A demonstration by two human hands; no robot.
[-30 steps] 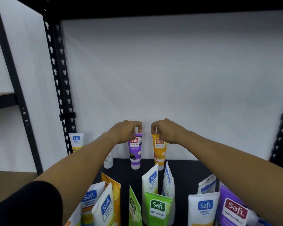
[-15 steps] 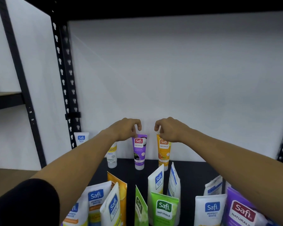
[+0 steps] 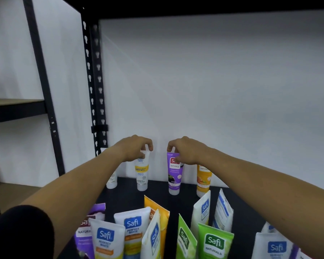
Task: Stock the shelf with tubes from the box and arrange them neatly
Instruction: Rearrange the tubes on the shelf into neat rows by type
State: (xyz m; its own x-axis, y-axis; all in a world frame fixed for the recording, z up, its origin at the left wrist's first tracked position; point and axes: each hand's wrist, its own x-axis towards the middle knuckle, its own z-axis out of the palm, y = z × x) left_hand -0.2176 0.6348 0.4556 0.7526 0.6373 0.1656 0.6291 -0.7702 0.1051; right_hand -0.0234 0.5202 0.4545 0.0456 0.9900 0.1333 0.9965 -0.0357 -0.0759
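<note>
Along the back wall of the black shelf (image 3: pixel 187 202) stands a row of upright tubes. My left hand (image 3: pixel 137 149) pinches the top of a white tube with a yellow band (image 3: pixel 142 171). My right hand (image 3: pixel 185 151) pinches the top of the purple tube (image 3: pixel 174 176) beside it. To the right an orange tube (image 3: pixel 203 179) stands free. Another white tube (image 3: pixel 111 181) at the row's left end is partly hidden behind my left forearm. The box is out of view.
Several more tubes stand in front rows near me, among them a green one (image 3: pixel 213 242), white ones (image 3: pixel 107 240) and a yellow one (image 3: pixel 157 208). A perforated black upright (image 3: pixel 94 86) frames the shelf's left side, and an upper shelf runs overhead.
Both hands let go of the purple and orange tubes and shifted one tube to the left. My left hand now pinches the white tube, my right the purple one.
</note>
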